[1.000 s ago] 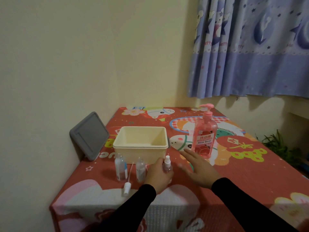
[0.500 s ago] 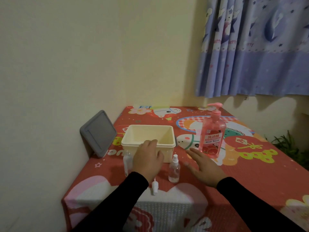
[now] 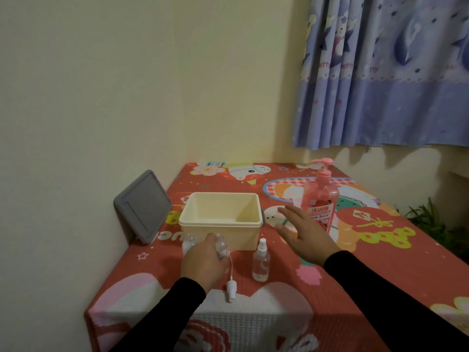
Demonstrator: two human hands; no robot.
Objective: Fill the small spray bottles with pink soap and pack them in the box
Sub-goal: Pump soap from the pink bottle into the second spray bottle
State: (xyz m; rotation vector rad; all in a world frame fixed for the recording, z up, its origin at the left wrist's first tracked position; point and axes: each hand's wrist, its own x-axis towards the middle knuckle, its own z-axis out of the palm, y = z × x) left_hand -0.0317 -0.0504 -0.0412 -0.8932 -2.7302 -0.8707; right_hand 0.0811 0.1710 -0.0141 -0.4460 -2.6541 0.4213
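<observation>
Capped spray bottle (image 3: pixel 260 262) upright; loose sprayer (image 3: pixel 231 288) lying flat.

left hand (image 3: pixel 203 260) hides most of two small bottles (image 3: pixel 220 246).

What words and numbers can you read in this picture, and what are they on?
"洗洁精": pink soap bottle label.
"3": same label, lower line; the small characters around it are too blurred.
"etty": curtain, repeated, partly hidden in the folds.
Yellow characters on the tablecloth: too stylized to read.
</observation>
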